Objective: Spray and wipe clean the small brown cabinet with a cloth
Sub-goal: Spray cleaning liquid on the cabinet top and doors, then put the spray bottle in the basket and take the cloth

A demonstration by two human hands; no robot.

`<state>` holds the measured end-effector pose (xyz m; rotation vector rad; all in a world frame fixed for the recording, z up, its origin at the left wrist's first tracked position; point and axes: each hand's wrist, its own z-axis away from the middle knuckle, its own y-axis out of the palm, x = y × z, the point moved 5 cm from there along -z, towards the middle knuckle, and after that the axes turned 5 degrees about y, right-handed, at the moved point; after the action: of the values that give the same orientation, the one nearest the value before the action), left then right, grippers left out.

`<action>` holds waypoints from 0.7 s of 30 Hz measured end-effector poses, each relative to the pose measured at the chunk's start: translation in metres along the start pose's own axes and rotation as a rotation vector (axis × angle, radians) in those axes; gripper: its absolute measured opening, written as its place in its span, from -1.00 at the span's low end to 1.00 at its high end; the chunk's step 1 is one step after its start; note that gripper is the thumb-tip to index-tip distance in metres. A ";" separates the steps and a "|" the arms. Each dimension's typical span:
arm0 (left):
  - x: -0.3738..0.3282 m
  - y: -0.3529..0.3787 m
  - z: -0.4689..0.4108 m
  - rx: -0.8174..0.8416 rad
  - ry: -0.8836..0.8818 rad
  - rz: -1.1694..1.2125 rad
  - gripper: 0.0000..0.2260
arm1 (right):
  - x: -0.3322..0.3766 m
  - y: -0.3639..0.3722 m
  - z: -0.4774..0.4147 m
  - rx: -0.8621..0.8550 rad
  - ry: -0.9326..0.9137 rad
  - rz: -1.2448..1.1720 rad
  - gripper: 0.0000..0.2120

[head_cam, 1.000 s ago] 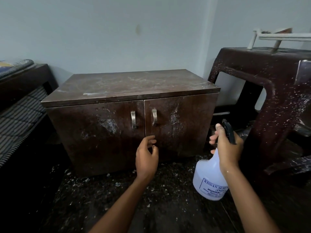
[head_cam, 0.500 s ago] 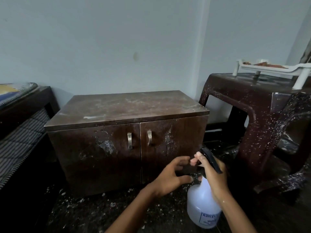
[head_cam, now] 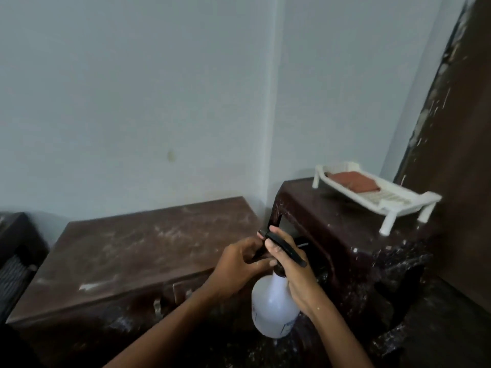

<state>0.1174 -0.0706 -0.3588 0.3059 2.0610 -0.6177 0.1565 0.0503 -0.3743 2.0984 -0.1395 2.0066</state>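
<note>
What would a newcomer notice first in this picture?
Both hands meet at the centre on a white spray bottle: the right hand grips its neck, the left hand touches the black nozzle. Behind them stands the dusty brown cabinet; at right, a white rack holds something reddish.

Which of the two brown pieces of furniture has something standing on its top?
The taller dark brown plastic table on the right: a white footed rack holding a reddish-brown pad stands on it. The low brown wooden cabinet bears only dust.
</note>
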 end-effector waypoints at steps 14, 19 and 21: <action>-0.292 -0.110 -0.252 0.096 -0.050 0.051 -0.87 | 0.387 0.001 -0.081 0.149 -0.019 0.007 -0.48; -0.361 -0.125 -0.304 0.126 -0.122 0.082 -0.78 | 0.482 -0.024 -0.089 0.109 0.054 0.042 -0.58; -0.369 -0.124 -0.314 0.153 -0.178 0.079 -0.74 | 0.508 -0.039 -0.090 0.066 0.050 0.174 -0.70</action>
<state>0.0342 0.0027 0.1288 0.4049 1.8271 -0.7295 0.1062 0.1563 0.1292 2.1402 -0.2581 2.1893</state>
